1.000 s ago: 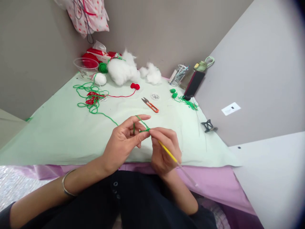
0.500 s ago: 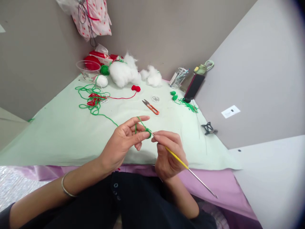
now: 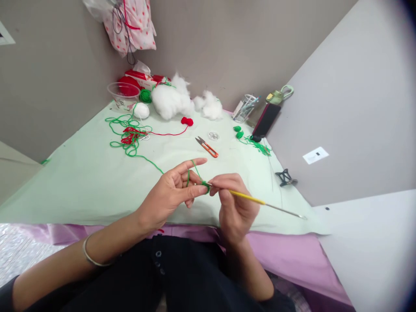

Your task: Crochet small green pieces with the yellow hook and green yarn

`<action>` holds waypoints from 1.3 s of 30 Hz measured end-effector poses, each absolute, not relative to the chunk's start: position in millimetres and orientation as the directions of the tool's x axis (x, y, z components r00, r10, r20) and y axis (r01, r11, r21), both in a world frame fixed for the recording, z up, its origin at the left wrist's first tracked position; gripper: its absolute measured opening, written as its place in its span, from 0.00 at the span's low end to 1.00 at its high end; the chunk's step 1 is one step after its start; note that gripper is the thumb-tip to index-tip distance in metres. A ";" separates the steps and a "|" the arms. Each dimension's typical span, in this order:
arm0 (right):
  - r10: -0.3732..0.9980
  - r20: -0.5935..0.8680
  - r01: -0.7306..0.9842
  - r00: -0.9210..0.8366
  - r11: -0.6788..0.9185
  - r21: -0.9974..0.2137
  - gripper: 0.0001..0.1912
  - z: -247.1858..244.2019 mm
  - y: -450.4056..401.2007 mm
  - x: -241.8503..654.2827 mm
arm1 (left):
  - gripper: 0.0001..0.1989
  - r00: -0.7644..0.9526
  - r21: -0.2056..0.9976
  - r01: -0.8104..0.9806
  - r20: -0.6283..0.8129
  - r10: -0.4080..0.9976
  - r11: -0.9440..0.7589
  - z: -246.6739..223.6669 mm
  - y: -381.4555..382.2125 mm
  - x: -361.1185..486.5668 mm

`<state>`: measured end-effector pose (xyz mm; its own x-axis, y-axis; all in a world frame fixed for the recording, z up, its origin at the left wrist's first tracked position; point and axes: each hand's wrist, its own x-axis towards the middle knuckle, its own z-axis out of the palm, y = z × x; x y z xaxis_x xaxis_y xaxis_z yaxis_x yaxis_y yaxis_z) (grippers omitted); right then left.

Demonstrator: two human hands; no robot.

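Between thumb and fingers, my left hand (image 3: 172,188) pinches a small green crochet piece (image 3: 206,185). Green yarn (image 3: 152,164) runs from the tangle on the table to this hand and passes over its raised index finger. My right hand (image 3: 235,206) is closed on a crochet hook (image 3: 247,196) with a yellow grip. The hook's front end meets the green piece, and its tip is hard to make out there. Its metal rear end points right, tilted slightly down. Orange-handled thread snips (image 3: 207,146) lie beyond the hands.
Tangled yarn (image 3: 130,136), a white ball (image 3: 141,111), a clear tub (image 3: 123,97) and white stuffing (image 3: 170,97) are at the back left. A red piece (image 3: 187,121) lies mid-table. Right: a clear cup (image 3: 244,108), a bottle (image 3: 274,96), small green pieces (image 3: 238,132) and a black stand (image 3: 286,177).
My right hand has turned, swinging the hook's rear end up from a steep slope to a nearly level one. My left hand still holds the green piece.
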<state>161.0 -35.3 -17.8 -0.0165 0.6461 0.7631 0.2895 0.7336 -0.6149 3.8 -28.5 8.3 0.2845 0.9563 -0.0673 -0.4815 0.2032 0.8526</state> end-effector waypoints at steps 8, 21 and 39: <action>0.506 0.857 0.394 0.096 0.772 -0.499 0.16 -24.8 -28.0 157.4 | 0.19 0.401 0.701 -0.592 -0.172 0.900 0.397 6.6 -23.0 3.4; 0.858 0.502 -0.125 0.112 0.513 -0.849 0.08 -12.3 -23.1 163.5 | 0.17 0.282 0.899 -0.427 0.034 0.959 0.094 0.6 -26.3 0.2; 0.443 0.887 0.535 -0.131 0.785 -0.313 0.14 -23.6 -36.0 162.0 | 0.26 0.113 0.941 -0.333 0.101 0.988 -0.058 1.2 -29.2 3.8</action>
<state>162.0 -36.0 -23.6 -0.1310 0.4433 0.8867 0.5347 0.7848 -0.3133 3.8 -29.2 1.2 0.1131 0.9884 0.1010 -0.3326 -0.0581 0.9413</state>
